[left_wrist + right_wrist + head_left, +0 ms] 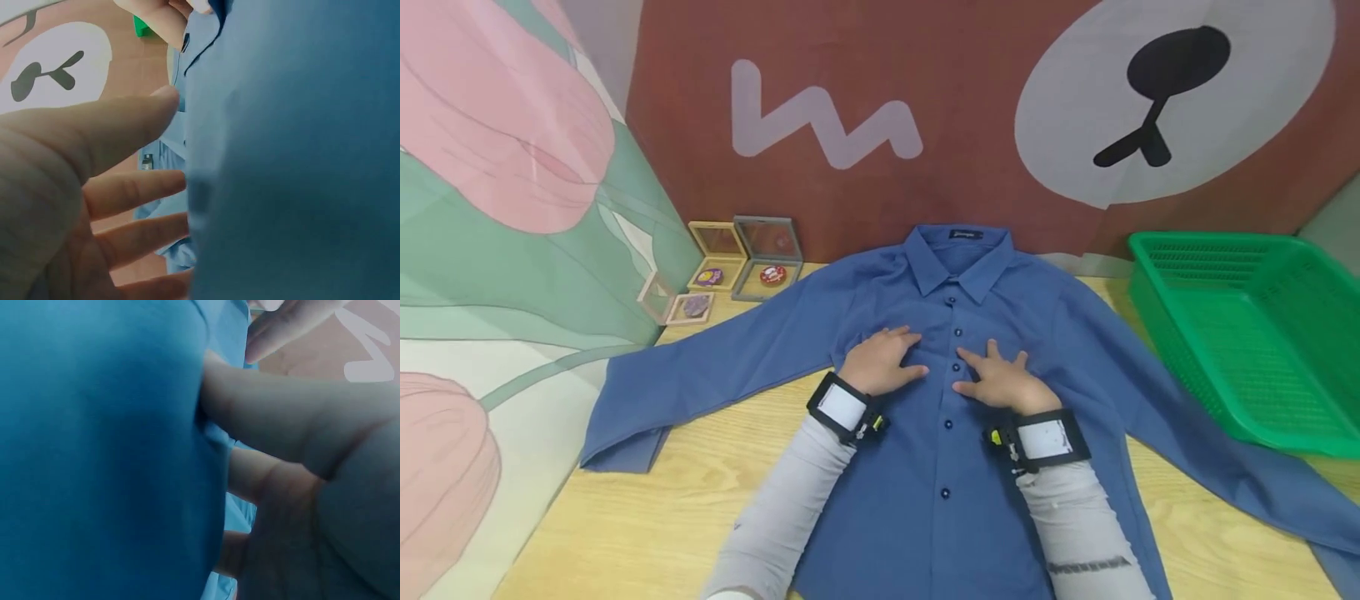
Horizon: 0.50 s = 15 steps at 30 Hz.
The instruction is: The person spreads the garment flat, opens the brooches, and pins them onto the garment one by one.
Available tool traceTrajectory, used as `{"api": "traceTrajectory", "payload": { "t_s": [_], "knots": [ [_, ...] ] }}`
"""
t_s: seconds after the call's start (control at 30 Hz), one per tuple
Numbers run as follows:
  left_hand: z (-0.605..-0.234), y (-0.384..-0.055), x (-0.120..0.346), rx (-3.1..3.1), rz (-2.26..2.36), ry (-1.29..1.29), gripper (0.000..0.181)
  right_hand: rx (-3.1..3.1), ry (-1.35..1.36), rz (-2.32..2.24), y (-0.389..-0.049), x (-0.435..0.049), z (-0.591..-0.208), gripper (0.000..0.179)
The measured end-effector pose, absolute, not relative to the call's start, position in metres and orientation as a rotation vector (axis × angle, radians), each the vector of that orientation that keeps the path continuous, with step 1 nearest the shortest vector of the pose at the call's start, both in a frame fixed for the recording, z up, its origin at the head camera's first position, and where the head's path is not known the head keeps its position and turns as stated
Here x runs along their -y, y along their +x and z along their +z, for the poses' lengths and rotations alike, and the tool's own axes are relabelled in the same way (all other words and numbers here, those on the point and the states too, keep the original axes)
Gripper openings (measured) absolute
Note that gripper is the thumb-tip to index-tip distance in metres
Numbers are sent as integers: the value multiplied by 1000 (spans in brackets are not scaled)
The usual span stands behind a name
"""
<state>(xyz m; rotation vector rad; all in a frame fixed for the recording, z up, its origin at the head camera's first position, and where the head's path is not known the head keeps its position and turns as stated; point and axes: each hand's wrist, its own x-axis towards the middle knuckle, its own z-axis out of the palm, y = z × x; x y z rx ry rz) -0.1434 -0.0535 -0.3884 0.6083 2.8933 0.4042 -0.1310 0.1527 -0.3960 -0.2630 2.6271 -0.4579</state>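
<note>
A blue button-up shirt (895, 492) lies front side up on the wooden table, its collar at the far end and its sleeves spread to both sides. On the chest, left of the button line, my left hand (878, 362) touches the fabric with fingers spread. My right hand (1009, 383) rests just right of the buttons, fingers apart, the thumb and index finger close to the button line. In the left wrist view, straight fingertips (169, 181) meet the cloth. The right wrist view has the thumb pressing into the fabric; some fingertips are hidden behind it.
A green plastic basket (1150, 333) stands at the right, beside the shirt's sleeve. Several small open frame boxes (767, 287) with round badges sit at the back left. A brown printed cloth (962, 125) hangs behind the wooden table (647, 533).
</note>
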Motion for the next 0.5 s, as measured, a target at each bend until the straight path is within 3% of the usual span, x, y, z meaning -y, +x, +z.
{"api": "traceTrajectory", "payload": {
  "t_s": [0.5],
  "knots": [
    [-345,-142,86,-3009,246,865,47,-2624,-294,-452,-133,-151,-393,70]
  ]
}}
